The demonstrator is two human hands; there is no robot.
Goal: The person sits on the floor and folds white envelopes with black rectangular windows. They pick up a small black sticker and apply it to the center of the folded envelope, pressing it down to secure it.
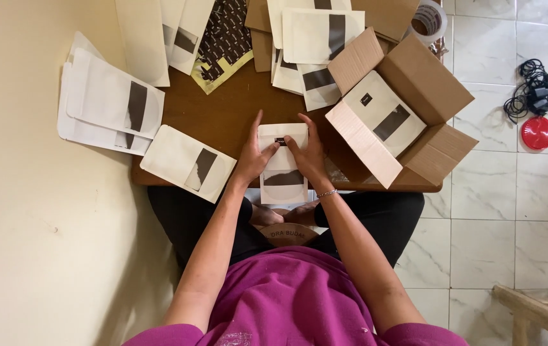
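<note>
A white paper pouch (pixel 283 172) with a dark window strip lies flat on the low brown wooden table (pixel 229 115), right in front of me. My left hand (pixel 253 155) presses on its left edge, thumb near a small dark sticker (pixel 280 141) at the top middle. My right hand (pixel 307 154) presses on the right side, fingertips at the same sticker. Both hands rest on the pouch rather than lifting it. A thin bracelet sits on my right wrist.
An open cardboard box (pixel 415 102) holding a white pouch (pixel 384 115) stands right of my hands. More white pouches (pixel 110 102) lie left and at the far edge, with a patterned dark sheet (pixel 223 41). A tape roll (pixel 429 19), black cable (pixel 533 90) and red disc (pixel 537 132) lie beyond.
</note>
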